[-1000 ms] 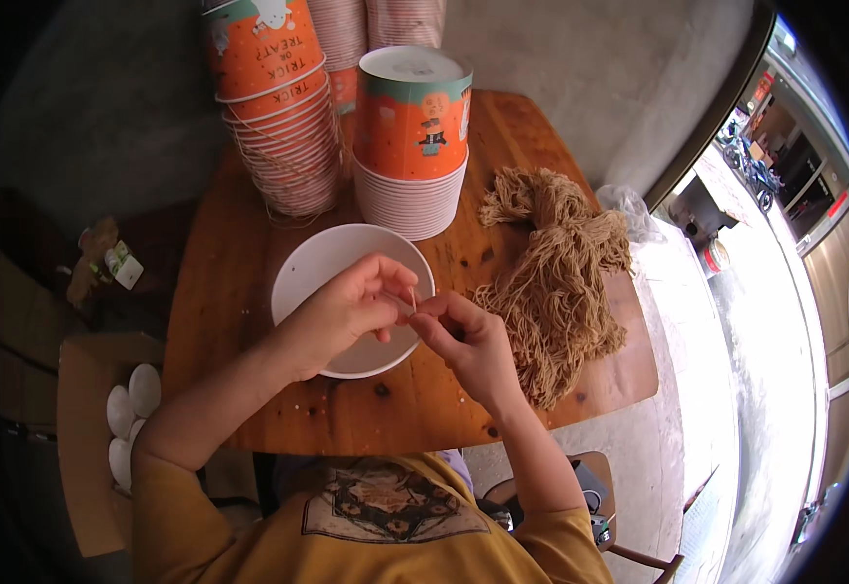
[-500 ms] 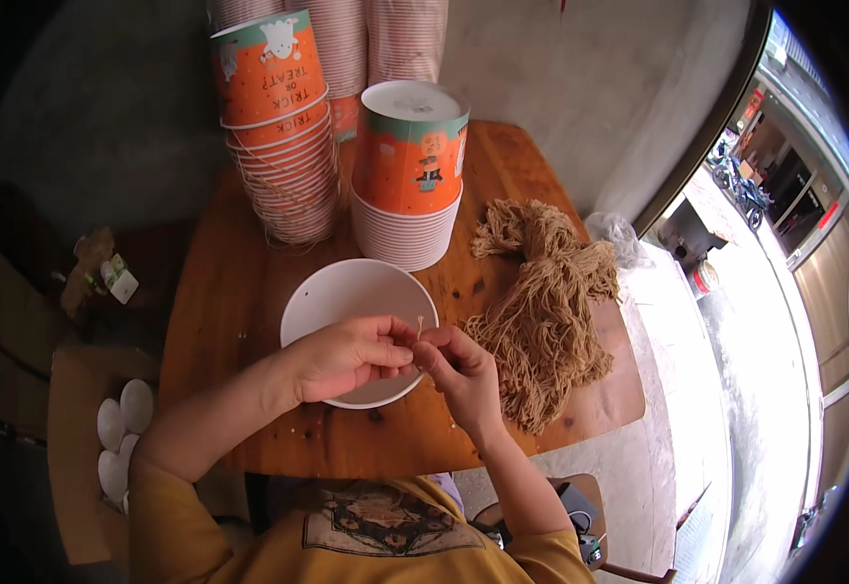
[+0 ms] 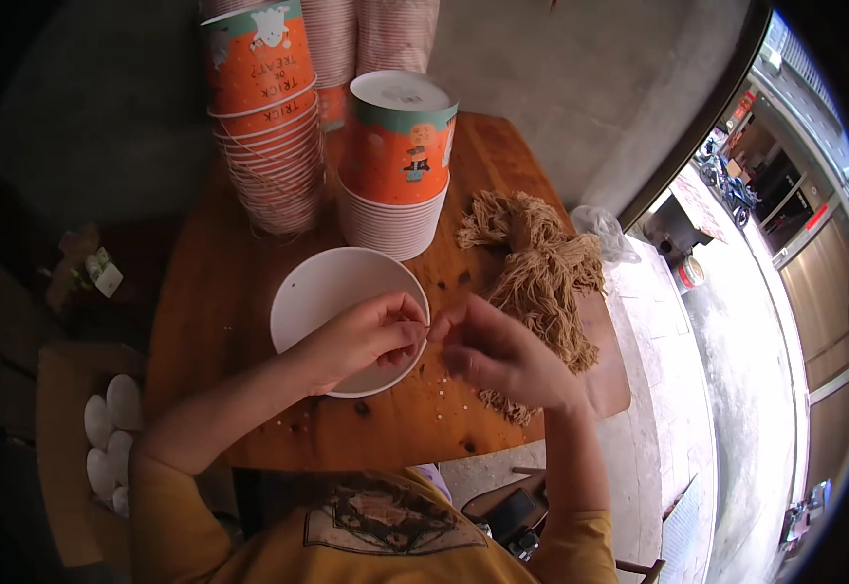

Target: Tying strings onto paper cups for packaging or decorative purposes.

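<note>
A white paper bucket (image 3: 313,277) lies tilted in front of me with its mouth facing up, and a small dark hole shows near its left rim. My left hand (image 3: 371,336) reaches over the mouth, its fingers pinched at the right rim on the end of a thin cord (image 3: 427,332), of which only a speck shows. Close against those fingertips is my right hand (image 3: 502,355), bent and slightly blurred; whether it grips the cord cannot be made out. To its right lies a loose bundle of tan cord (image 3: 546,282).
Nested buckets form an orange printed stack (image 3: 395,156) behind the bucket, and a leaning stack (image 3: 269,146) with cord strands hanging on it. Wrapped stacks (image 3: 395,39) stand by the wall. A cardboard box (image 3: 64,467) at lower left holds white round pieces. A clear plastic bag (image 3: 605,234) sits far right.
My right hand has turned and swung up and to the right, partly covering the cord bundle. The upright cord tip between my fingers no longer shows. The whole view has shifted slightly.
</note>
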Demonstrator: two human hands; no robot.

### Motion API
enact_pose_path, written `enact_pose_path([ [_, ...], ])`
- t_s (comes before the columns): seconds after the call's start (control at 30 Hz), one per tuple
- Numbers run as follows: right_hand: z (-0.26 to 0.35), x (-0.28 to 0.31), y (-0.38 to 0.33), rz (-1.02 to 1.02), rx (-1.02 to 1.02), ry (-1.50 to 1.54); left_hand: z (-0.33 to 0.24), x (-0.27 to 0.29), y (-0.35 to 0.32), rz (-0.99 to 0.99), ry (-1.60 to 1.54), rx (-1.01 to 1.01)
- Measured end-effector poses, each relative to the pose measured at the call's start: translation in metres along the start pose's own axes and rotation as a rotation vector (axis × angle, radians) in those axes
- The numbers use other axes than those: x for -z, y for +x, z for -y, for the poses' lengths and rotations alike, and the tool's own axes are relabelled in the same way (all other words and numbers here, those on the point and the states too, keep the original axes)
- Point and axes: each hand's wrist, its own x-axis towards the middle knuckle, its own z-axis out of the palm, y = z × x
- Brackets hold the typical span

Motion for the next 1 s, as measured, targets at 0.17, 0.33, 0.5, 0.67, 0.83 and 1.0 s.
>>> enact_pose_path([
  [0.17, -0.002, 0.011, 0.029, -0.074, 0.084, 0.001, 0.004, -0.008, 0.007, -0.042, 0.117, -0.056],
  [0.33, -0.038, 0.022, 0.04, -0.167, 0.114, -0.178, 0.001, -0.009, 0.005, -0.04, 0.261, -0.028],
  [0.5, -0.054, 0.014, 0.017, -0.326, 0.101, -0.206, 0.0, -0.006, 0.007, -0.003, 0.166, 0.006],
  [0.67, -0.055, -0.005, -0.004, -0.378, 0.218, -0.138, 0.0, -0.004, 0.008, -0.009, 0.128, 0.032],
  [0.83, -0.048, -0.027, -0.006, -0.597, 0.251, -0.499, -0.003, -0.006, 0.009, -0.007, 0.157, 0.031],
  [1.0, -0.051, -0.042, -0.003, -0.678, 0.456, -0.714, -0.008, -0.004, 0.009, 0.017, 0.069, 0.089],
])
